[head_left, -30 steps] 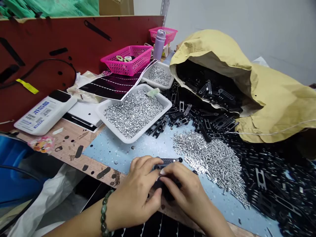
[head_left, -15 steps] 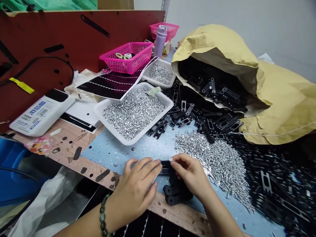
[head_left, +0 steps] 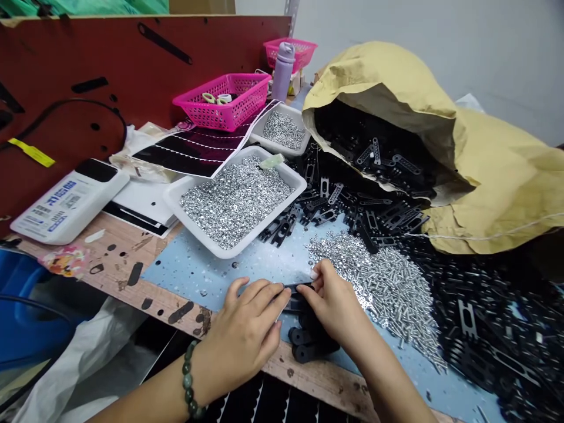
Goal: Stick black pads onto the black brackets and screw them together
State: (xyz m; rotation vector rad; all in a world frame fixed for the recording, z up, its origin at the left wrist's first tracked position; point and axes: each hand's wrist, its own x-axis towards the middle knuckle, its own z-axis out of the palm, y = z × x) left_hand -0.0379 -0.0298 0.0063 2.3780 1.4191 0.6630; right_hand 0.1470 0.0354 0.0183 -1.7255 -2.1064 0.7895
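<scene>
Head view: we look down over both forearms at the front edge of a wooden desk [head_left: 321, 382], the only view we have.
Left hand [head_left: 244, 329]: the bracelet hand, fingers close together and laid over one end of a black perforated strip [head_left: 293, 288], seemingly to steady it.
Right hand [head_left: 335, 308]: thumb and fingers [head_left: 324, 273] narrowed to a pinch on the strip's other end; part of the grip is hidden, but it looks like a hold, not a graze.
Strip: held between the hands just above a blue mat [head_left: 198, 273], close to the desk's front edge, with a stack of black pieces [head_left: 308, 343] right below it.
Nuts: a white tray [head_left: 196, 228] keeps them penned in at the mat's far edge, with a smaller white tray of screws [head_left: 275, 151] behind it, both apparently set within easy reach.
Loose pile: nuts and screws [head_left: 379, 282] spill across the mat, just beyond the right hand.
Paper sack: a yellow kraft sack [head_left: 497, 176] lies open toward the desk's right side, with black metal parts [head_left: 484, 311] fanned out from its mouth.
Since the last glance: the right hand has risen slightly and tightened its pinch — the stack hasn't moved.
</scene>
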